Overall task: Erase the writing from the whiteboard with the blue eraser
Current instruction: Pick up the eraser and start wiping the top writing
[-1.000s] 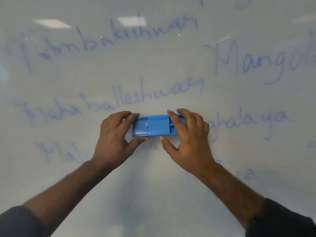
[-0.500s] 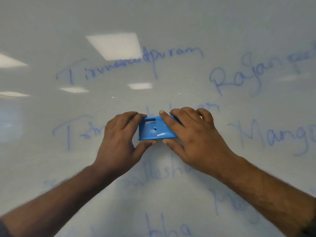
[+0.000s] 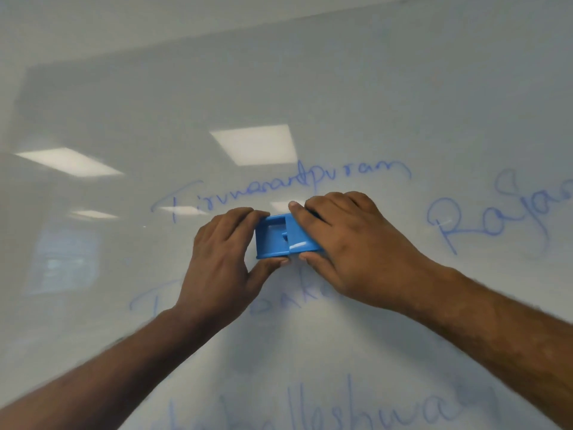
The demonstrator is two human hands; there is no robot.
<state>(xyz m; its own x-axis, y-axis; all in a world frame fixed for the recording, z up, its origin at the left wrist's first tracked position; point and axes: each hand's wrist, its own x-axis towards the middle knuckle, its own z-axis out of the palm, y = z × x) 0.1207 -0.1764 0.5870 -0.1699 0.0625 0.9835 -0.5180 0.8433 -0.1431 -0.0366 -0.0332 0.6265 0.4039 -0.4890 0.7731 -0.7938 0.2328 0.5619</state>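
Note:
The blue eraser [image 3: 277, 237] is pressed flat against the whiteboard [image 3: 372, 103], just below the top line of blue writing [image 3: 288, 187]. My left hand [image 3: 223, 262] grips its left end, fingers over the top edge and thumb under it. My right hand [image 3: 347, 243] covers its right end in the same way. More blue words show to the right [image 3: 483, 218], partly behind my hands [image 3: 297, 297], and faintly along the bottom [image 3: 356, 411].
The whiteboard's top edge [image 3: 279, 24] runs across the upper part of the view, with plain wall above it. Ceiling lights [image 3: 254, 144] reflect off the glossy board. The board area above the top line carries no writing.
Both hands slid the eraser upward across the board, from the middle lines of writing to just beneath the top line. My view tilted up with them, bringing the board's top edge into sight.

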